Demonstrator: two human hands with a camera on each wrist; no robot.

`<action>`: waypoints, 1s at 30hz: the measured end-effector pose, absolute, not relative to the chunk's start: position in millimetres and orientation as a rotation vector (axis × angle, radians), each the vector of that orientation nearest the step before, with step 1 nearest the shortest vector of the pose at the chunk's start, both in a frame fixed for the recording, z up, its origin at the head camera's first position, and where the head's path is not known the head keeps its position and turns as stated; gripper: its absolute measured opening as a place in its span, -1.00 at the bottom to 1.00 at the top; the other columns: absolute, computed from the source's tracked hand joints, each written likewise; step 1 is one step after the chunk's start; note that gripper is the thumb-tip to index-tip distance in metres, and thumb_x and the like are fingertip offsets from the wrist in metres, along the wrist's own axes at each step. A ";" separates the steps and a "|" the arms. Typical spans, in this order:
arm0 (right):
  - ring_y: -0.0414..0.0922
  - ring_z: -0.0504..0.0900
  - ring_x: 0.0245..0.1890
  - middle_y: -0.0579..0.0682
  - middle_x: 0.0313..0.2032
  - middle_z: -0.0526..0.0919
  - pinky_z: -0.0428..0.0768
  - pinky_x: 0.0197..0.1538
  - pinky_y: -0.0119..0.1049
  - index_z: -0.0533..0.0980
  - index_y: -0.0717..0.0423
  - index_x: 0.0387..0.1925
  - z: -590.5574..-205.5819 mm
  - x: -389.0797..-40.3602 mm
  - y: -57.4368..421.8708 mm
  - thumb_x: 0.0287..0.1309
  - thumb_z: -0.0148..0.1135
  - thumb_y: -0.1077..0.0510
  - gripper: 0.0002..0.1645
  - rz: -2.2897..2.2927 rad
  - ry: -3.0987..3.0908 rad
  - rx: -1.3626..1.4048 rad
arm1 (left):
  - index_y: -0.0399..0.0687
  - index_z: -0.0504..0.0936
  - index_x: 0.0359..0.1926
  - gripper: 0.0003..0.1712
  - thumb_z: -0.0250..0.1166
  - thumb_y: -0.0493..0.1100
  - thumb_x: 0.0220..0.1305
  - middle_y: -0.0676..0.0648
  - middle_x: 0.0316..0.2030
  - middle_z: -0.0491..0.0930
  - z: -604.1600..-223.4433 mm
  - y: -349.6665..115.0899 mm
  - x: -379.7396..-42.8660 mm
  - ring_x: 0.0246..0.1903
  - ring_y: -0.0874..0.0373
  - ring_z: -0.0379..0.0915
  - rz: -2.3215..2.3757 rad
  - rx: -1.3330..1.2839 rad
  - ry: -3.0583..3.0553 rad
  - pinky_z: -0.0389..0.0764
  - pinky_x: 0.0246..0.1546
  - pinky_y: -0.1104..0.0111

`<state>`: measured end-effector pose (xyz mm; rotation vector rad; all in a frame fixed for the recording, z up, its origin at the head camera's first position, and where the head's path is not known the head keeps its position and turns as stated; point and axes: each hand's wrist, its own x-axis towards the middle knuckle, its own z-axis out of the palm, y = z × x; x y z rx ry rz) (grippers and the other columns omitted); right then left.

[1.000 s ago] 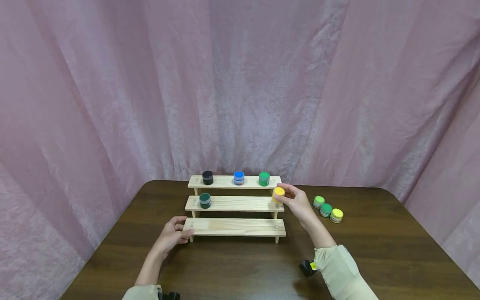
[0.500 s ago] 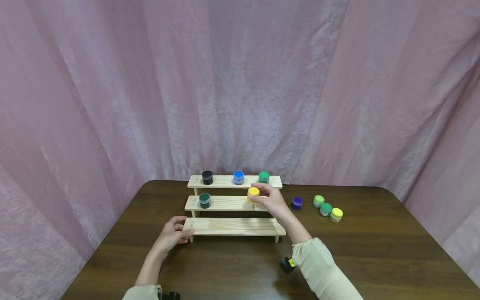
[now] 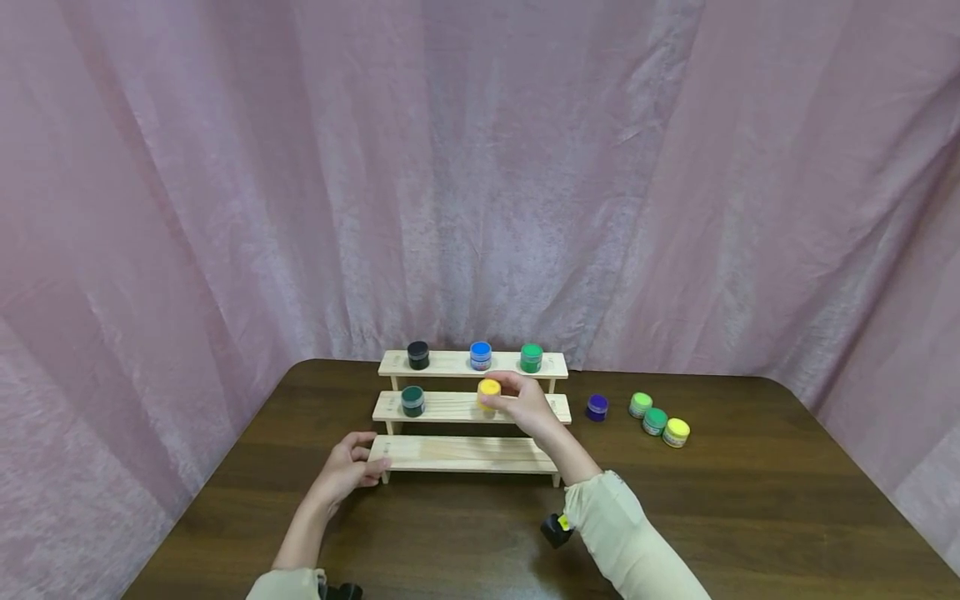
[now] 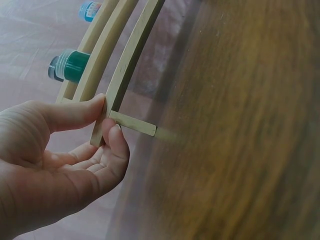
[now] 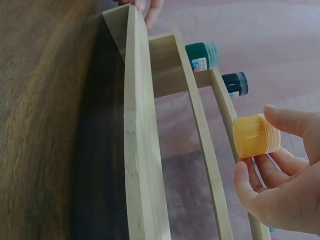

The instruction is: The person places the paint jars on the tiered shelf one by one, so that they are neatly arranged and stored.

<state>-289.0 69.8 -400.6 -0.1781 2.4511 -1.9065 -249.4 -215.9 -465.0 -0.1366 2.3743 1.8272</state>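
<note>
A three-step wooden display rack point(image 3: 465, 457) stands on the table. My left hand point(image 3: 347, 471) pinches the left end of its lowest step between thumb and fingers, as the left wrist view shows closely. My right hand point(image 3: 525, 408) grips a yellow paint jar point(image 3: 489, 390) over the middle step, right of a dark green paint jar point(image 3: 412, 402). In the right wrist view, a gap shows between the yellow jar point(image 5: 251, 136) and the middle step. On the top step sit a black jar point(image 3: 418, 356), a blue jar point(image 3: 481, 356) and a green jar point(image 3: 531, 358).
Right of the rack, a purple jar point(image 3: 597, 407) stands on the brown table point(image 3: 450, 533). Further right are a light green jar point(image 3: 641, 405), a green jar point(image 3: 655, 421) and a lighter yellow jar point(image 3: 677, 432), close together. Pink curtains point(image 3: 480, 183) hang behind the table.
My right hand has carried the yellow jar leftward from the middle step's right end to near its middle. The purple jar has come into sight from behind that hand. The left hand keeps its grip.
</note>
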 end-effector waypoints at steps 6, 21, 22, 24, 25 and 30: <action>0.00 0.59 0.03 0.19 0.03 0.64 0.58 -0.03 -0.33 0.52 0.23 0.15 -404.6 -290.8 65.4 0.14 0.34 0.25 -0.50 -1.906 2.453 -0.206 | -0.45 0.22 0.28 -0.32 0.31 -0.38 0.20 -0.15 -0.34 0.57 -463.7 -215.6 -249.7 -0.47 0.19 0.46 1.825 -0.134 2.379 0.59 -0.39 0.39; -0.11 0.63 -0.11 0.25 0.01 0.65 0.60 -0.06 -0.35 0.52 0.32 0.13 -413.2 -292.8 55.9 0.09 0.34 0.33 -0.48 -1.937 2.445 -0.254 | -0.46 0.21 0.28 -0.32 0.31 -0.38 0.20 -0.15 -0.36 0.57 -463.0 -213.6 -249.7 -0.49 0.18 0.45 1.829 -0.128 2.369 0.59 -0.40 0.40; -0.10 0.62 -0.12 0.25 0.00 0.65 0.60 -0.06 -0.35 0.52 0.32 0.12 -413.6 -292.8 55.4 0.09 0.34 0.32 -0.49 -1.935 2.449 -0.252 | -0.46 0.21 0.28 -0.32 0.31 -0.39 0.20 -0.15 -0.36 0.57 -463.3 -213.7 -249.8 -0.49 0.18 0.45 1.831 -0.125 2.368 0.59 -0.41 0.40; -0.11 0.62 -0.12 0.24 -0.01 0.66 0.60 -0.07 -0.35 0.52 0.30 0.12 -414.7 -292.5 54.5 0.10 0.35 0.31 -0.49 -1.925 2.457 -0.241 | -0.46 0.22 0.27 -0.33 0.31 -0.39 0.20 -0.15 -0.36 0.57 -463.9 -214.0 -249.3 -0.48 0.19 0.46 1.834 -0.129 2.365 0.59 -0.41 0.40; -0.10 0.61 -0.12 0.23 -0.02 0.66 0.60 -0.07 -0.35 0.52 0.29 0.12 -415.1 -292.5 54.1 0.10 0.35 0.30 -0.49 -1.921 2.457 -0.233 | -0.46 0.22 0.27 -0.33 0.30 -0.39 0.20 -0.14 -0.36 0.57 -463.9 -214.3 -249.0 -0.49 0.19 0.46 1.835 -0.130 2.363 0.59 -0.42 0.41; -0.04 0.61 -0.08 0.21 -0.03 0.65 0.61 -0.06 -0.31 0.52 0.25 0.13 -417.4 -292.8 53.5 0.12 0.36 0.26 -0.50 -1.902 2.463 -0.231 | -0.47 0.21 0.27 -0.32 0.30 -0.39 0.21 -0.13 -0.37 0.57 -463.9 -215.7 -248.2 -0.49 0.20 0.47 1.851 -0.128 2.352 0.58 -0.43 0.42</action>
